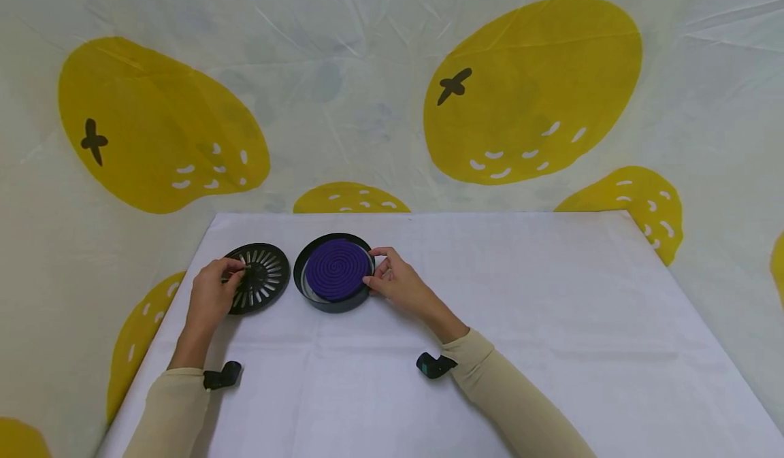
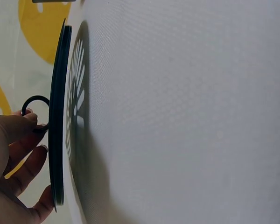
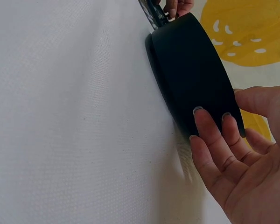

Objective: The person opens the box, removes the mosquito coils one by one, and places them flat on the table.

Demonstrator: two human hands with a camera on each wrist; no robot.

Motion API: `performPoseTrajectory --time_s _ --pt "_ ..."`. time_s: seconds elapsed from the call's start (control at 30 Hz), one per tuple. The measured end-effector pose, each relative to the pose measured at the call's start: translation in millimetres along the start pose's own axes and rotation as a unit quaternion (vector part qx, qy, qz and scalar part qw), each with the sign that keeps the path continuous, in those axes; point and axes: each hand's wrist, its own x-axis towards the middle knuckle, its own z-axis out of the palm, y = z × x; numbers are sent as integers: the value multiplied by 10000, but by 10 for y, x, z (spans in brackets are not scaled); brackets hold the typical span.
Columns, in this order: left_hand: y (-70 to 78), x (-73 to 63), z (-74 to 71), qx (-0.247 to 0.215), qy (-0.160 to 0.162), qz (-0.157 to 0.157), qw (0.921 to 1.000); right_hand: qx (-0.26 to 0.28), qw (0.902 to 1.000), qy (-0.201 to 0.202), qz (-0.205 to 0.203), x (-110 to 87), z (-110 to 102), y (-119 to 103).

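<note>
My left hand (image 1: pixel 211 291) pinches the small ring handle (image 2: pixel 36 99) of a round black slotted lid (image 1: pixel 265 277). Seen edge-on in the left wrist view, the lid (image 2: pixel 59 116) hangs close over the table, casting a slotted shadow. To its right sits a round black mosquito coil tin (image 1: pixel 333 306) with a purple spiral mosquito coil (image 1: pixel 337 269) lying inside. My right hand (image 1: pixel 401 284) grips the tin's right side. In the right wrist view, several fingertips (image 3: pixel 203 121) press on the outer wall and the thumb is at the rim.
A white cloth covers the table (image 1: pixel 520 308), whose far edge meets a pale curtain (image 1: pixel 343 104) printed with yellow fruit. Black wrist cameras (image 1: pixel 436 365) are strapped over the beige sleeves (image 1: pixel 520 397).
</note>
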Motion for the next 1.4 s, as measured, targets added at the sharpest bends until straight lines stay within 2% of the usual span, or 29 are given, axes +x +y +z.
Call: performPoseTrajectory --time_s 0.3,0.5,0.63,0.87,0.97,1.2,1.4 --pt "-2 -1 -21 -23 -182 -55 9998 131 9999 -95 47 28 0 14" --pt "53 2 -28 -53 -127 19 9999 118 9999 -55 84 15 1 -1" --pt "152 3 -24 -71 21 156 9999 75 10000 34 33 1 7 13" --pt "411 20 6 -269 190 472 9983 89 9999 8 -47 -9 0 -16" --pt "494 18 26 -326 97 521 9981 55 10000 7 -39 1 -1 -11" --pt "636 19 90 -486 -410 384 9972 26 10000 -16 -72 16 -6 27" --pt "704 32 159 -717 -461 304 9959 99 9999 -30 -82 5 -11 25"
